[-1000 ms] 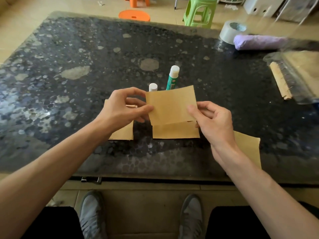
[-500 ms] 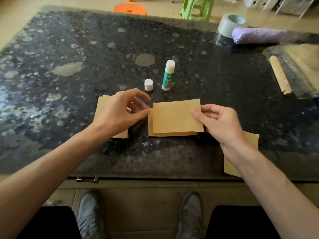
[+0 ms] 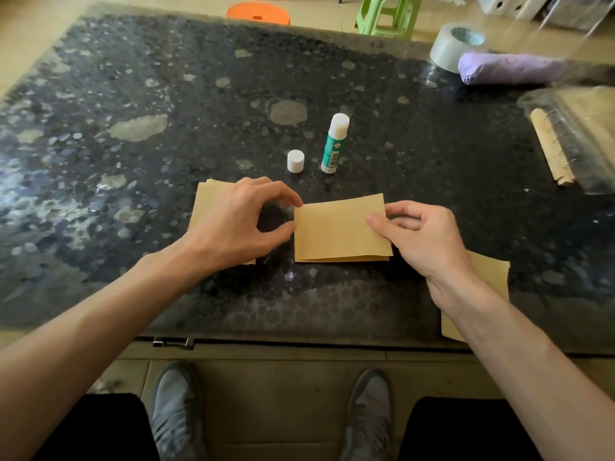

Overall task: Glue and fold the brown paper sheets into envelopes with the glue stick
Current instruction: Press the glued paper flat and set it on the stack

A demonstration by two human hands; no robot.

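A big dark table (image 3: pixel 133 78) with pale spots fills the view. On the floor behind it stand a green stool (image 3: pixel 389 15) and an orange stool (image 3: pixel 258 15).

A folded brown paper (image 3: pixel 336 231) lies flat on the table, near the front edge. The right hand (image 3: pixel 426 237) pinches its right side, with the thumb on top. The left hand (image 3: pixel 233 224) is curved, and its thumb and first finger touch the paper's left edge. I cannot tell if that hand grips it.

Under the left hand lies a stack of brown paper (image 3: pixel 206 207). One more brown sheet (image 3: pixel 492 277) lies under the right arm.

Just behind the folded paper stands the glue stick (image 3: pixel 334 144), upright with its top off. Its white cap (image 3: pixel 295 161) stands beside it.

Far right are a tape roll (image 3: pixel 456 48), a purple bundle (image 3: pixel 509 68) and a clear bag (image 3: pixel 582 134).
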